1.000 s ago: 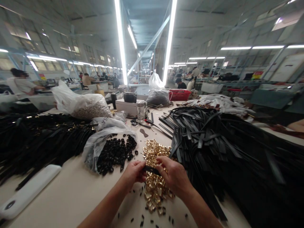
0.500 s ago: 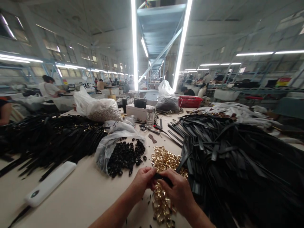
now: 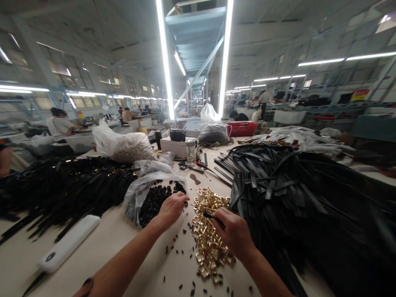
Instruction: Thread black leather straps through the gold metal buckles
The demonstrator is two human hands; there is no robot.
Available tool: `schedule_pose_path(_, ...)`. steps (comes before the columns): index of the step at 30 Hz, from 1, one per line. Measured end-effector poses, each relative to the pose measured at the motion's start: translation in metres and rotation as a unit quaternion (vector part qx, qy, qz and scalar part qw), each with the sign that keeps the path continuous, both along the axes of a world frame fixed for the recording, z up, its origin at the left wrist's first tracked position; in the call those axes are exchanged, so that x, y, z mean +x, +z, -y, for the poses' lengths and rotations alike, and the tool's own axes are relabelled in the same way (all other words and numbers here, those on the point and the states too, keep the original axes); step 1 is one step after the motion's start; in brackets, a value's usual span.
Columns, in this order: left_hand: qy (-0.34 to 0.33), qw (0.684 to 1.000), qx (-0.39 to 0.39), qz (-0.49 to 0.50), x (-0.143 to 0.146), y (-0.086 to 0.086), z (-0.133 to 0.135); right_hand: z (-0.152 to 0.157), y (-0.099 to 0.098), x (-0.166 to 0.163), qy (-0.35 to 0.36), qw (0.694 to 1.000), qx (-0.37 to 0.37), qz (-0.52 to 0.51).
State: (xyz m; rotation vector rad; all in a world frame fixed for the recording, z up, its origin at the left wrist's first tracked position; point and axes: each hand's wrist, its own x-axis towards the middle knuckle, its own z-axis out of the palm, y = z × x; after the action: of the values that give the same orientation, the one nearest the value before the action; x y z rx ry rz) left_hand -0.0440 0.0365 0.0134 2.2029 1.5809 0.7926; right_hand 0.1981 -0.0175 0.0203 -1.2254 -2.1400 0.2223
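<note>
Grip of right hand (image 3: 235,233) clamped on black strap (image 3: 210,215) end, over gold buckles (image 3: 210,241) on tabletop (image 3: 123,251). Fingers of left hand (image 3: 171,206) in black loops (image 3: 153,200); grip unclear. Fitted straps (image 3: 68,185) heaped left. Bare strap heap (image 3: 293,198) at right is large: likely much left.

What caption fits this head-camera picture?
Left hand touches black rings; right hand holds a black strap over gold buckles.

Gold and black on our pale beige counter (image 3: 117,231).
We see shiny gold buckles (image 3: 210,235), matte black loops (image 3: 154,200), glossy black straps (image 3: 278,185), a red basket (image 3: 243,128), and a white device (image 3: 69,243).
</note>
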Motion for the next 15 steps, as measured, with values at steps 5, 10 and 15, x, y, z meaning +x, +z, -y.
schedule_pose_path(5, -0.025, 0.998, -0.018, -0.056, 0.005, -0.007, -0.018, 0.000, 0.000, 0.000, -0.013, 1.000, 0.014, -0.005)
schedule_pose_path(10, -0.002, 1.000, -0.012, -0.022, 0.007, -0.006, -0.016, 0.000, -0.001, -0.001, -0.027, 1.000, 0.016, 0.004)
schedule_pose_path(15, 0.009, 0.978, -0.075, 0.196, 0.027, -0.001, 0.014, 0.000, -0.001, -0.001, -0.020, 1.000, 0.005, -0.014)
